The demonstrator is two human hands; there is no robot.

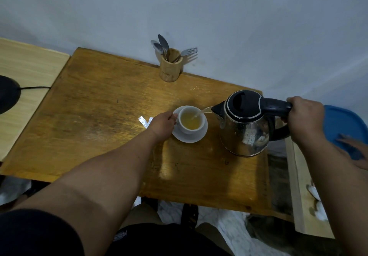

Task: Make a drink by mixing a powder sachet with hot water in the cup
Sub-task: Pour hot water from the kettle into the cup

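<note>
Left hand [163, 123] leads us in, fingers curled lightly against the handle side of the small white ceramic cup [191, 123], thumb and fingers touching its wall and the edge of the round white saucer [190, 138] beneath: a steadying hold, I'd say, so the cup doesn't skate on the worn wooden desk [99, 116] while water lands in it. Just behind that wrist lie torn silver sachet pieces [145, 120], flat on the desk. Yellowish liquid already sits well up inside the cup, and a thin stream arcs into it from the spout. Moving right, the shiny steel electric kettle with black lid [246, 124] is tipped toward the cup, lifted close so the pour stays short and tidy. Right hand [304, 116] is wrapped fully closed round its black handle, carrying the weight.
</note>
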